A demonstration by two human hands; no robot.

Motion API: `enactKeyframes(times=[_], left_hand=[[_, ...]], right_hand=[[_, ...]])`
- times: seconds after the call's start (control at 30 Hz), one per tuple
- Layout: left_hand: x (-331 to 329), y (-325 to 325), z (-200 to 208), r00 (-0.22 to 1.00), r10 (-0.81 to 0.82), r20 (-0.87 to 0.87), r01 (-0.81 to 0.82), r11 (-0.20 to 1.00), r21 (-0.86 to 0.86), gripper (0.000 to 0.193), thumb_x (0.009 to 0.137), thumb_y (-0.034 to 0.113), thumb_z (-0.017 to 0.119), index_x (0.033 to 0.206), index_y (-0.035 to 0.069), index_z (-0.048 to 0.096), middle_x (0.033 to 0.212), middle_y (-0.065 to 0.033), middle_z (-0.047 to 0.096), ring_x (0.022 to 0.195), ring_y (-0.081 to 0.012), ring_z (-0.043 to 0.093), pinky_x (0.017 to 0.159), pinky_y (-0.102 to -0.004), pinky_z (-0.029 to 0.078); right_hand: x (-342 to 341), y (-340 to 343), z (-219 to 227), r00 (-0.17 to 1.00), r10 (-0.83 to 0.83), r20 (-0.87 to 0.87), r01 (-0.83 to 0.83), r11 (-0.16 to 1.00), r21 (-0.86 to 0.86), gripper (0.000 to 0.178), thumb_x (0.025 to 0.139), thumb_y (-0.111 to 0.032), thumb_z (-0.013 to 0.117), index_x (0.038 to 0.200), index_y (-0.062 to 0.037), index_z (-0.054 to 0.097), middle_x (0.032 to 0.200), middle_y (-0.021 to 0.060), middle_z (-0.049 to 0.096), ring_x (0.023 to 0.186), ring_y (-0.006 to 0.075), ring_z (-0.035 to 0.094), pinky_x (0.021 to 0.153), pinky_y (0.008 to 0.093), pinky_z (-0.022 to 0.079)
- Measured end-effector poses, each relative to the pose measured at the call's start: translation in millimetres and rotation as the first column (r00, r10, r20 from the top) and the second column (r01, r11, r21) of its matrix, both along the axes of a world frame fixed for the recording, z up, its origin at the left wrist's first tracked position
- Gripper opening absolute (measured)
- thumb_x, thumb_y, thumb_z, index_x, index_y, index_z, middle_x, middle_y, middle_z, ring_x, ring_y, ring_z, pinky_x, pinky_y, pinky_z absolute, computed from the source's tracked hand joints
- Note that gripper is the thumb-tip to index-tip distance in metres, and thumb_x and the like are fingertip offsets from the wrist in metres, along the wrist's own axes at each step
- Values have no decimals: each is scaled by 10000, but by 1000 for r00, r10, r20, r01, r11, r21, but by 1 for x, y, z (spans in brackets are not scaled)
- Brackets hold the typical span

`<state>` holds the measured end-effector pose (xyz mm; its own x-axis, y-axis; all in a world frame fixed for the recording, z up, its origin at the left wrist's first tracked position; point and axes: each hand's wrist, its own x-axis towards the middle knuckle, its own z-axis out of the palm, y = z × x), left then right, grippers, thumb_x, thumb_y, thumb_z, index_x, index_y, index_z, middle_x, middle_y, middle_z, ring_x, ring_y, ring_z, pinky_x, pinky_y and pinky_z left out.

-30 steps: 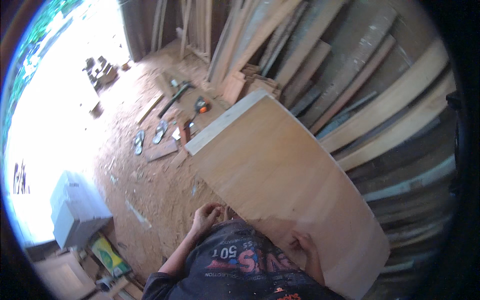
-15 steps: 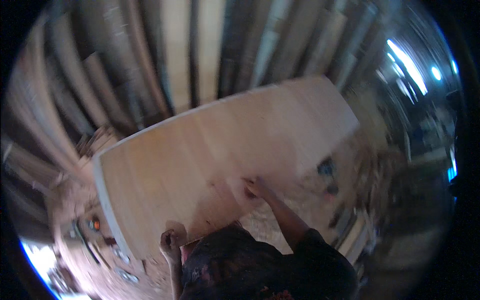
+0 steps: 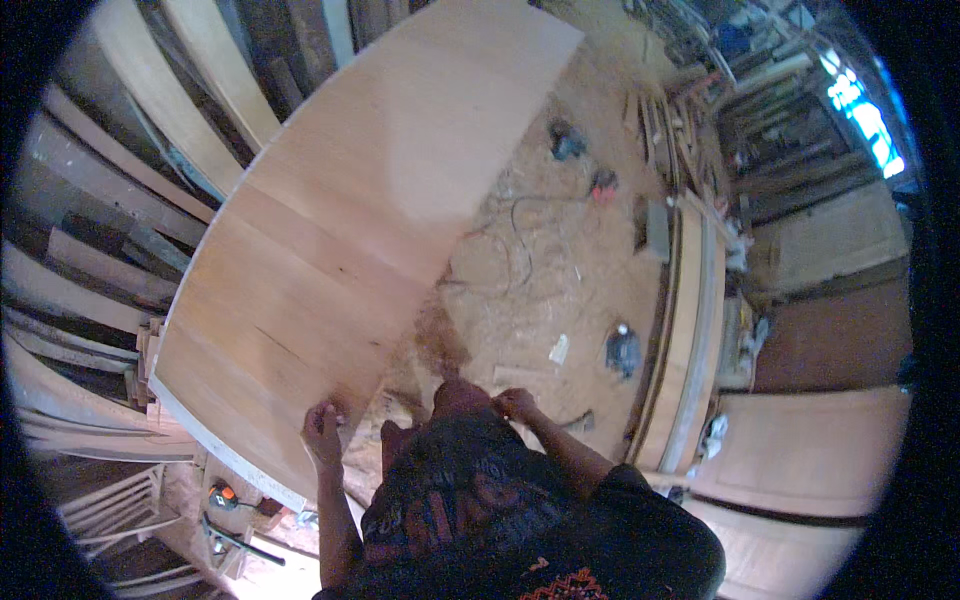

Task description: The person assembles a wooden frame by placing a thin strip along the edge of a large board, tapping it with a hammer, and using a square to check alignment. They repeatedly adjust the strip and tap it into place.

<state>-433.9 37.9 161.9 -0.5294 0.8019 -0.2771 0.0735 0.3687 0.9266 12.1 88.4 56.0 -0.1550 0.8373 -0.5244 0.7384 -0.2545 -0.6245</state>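
Note:
A large pale wooden panel (image 3: 300, 260) with light edges stretches diagonally from the lower left to the top. My left hand (image 3: 322, 430) is at the panel's near end, beside its edge. Its fingers are curled in, and what they hold, if anything, is hidden. Close to my body and to the right of the panel, my right hand (image 3: 517, 404) is off the wood. Its fingers are drawn together, and I cannot make out anything in them. A paler patch (image 3: 450, 140) covers the panel's far right part.
Sawdust-strewn ground right of the panel holds a dark power tool (image 3: 567, 141), a red tool (image 3: 603, 187), a cable (image 3: 515, 235) and a dark round object (image 3: 622, 350). Long boards (image 3: 685, 330) lie further right. Planks (image 3: 120, 170) line the left, above an orange-and-black tool (image 3: 224, 494).
My right hand has come off the panel and back toward my body. The view has turned, so the panel slants more steeply. My left hand remains by the panel's near edge.

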Motion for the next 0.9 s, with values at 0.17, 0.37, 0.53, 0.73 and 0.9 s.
enactKeyframes(times=[0.17,0.37,0.53,0.73,0.9], left_hand=[[-10,-6,6,992,0,127,1,1000,-6,214,991,211,644,1074,15,669,862,-52,687,756,-128,649,718,-298,556],[4,-57,-19,987,154,47,-156,986,55,167,991,170,630,1094,43,662,892,-31,667,820,-132,639,714,-308,576],[54,-141,-62,906,236,352,-225,972,-74,243,945,109,646,1174,47,598,940,-97,699,661,-169,667,560,-258,563],[148,-301,-92,735,-547,-399,423,831,-361,280,943,304,577,1022,66,704,1009,-122,709,926,-280,689,805,-407,558],[163,-363,-89,794,-591,-141,358,643,-678,368,944,369,521,1167,126,682,1095,-144,711,1049,-316,679,864,-445,535]], right_hand=[[45,-89,-41,960,-262,97,279,924,-261,358,889,-327,691,955,17,764,824,132,760,687,207,721,659,356,591],[64,-118,-73,893,-419,-163,388,902,-190,353,949,-308,674,1026,35,708,862,150,742,730,230,720,657,376,590],[121,-137,-90,791,-520,-322,447,851,-275,358,969,-301,660,1113,27,673,888,137,726,720,202,697,622,349,569],[227,-205,-109,999,19,47,-18,1000,-8,377,950,-361,617,986,11,667,811,99,716,619,199,678,569,344,557],[269,-237,-85,645,-763,-53,578,531,-619,262,935,-299,657,1021,-52,638,834,97,688,589,189,625,586,396,550]])
